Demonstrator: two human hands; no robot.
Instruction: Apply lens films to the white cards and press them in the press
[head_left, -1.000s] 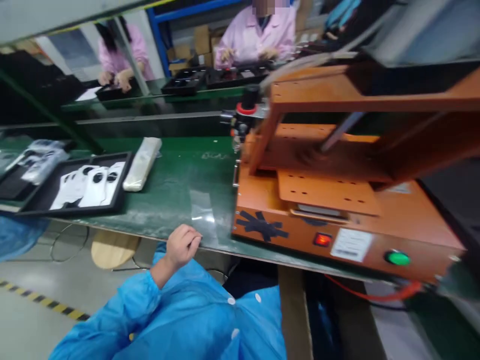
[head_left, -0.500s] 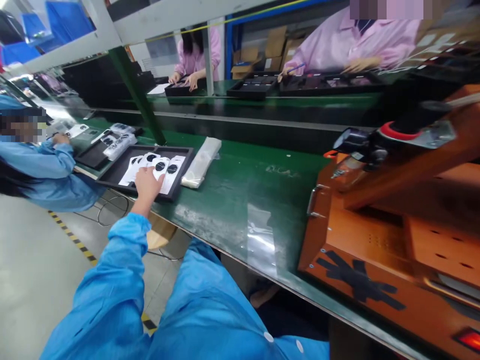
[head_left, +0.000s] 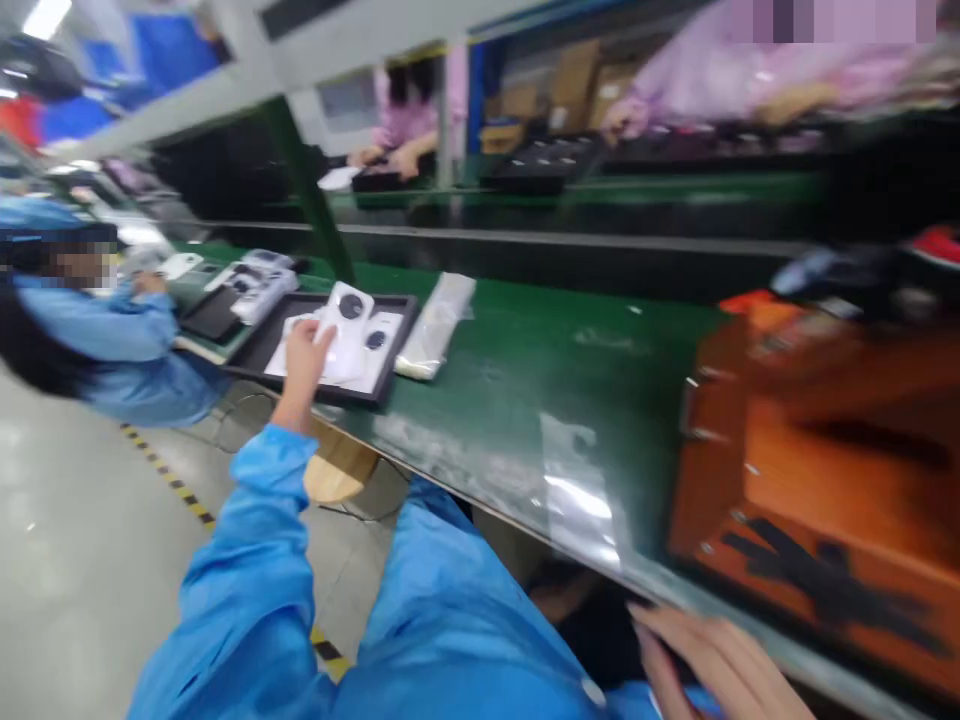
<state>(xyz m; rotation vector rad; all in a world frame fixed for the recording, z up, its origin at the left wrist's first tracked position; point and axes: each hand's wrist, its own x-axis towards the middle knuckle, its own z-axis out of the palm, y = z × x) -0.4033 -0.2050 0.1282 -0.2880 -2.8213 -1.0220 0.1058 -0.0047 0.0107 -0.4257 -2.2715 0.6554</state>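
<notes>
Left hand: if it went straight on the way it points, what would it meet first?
Probably the green post behind the black tray, if the left hand passes above that tray; depth is unclear.

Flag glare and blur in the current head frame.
Head view: bright glare on the clear strip; head view: orange machine smeared, edges soft; head view: right hand soft, cropped by the bottom edge; head view: ceiling light blown out, upper left.

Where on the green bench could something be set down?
Widest: green bench between the wrapped packet and orange machine, behind the clear strip. A smaller scuffed patch lies along the front edge, between the black tray and strip. Crowded: the tray, with white pieces and the left hand holding one.
</notes>
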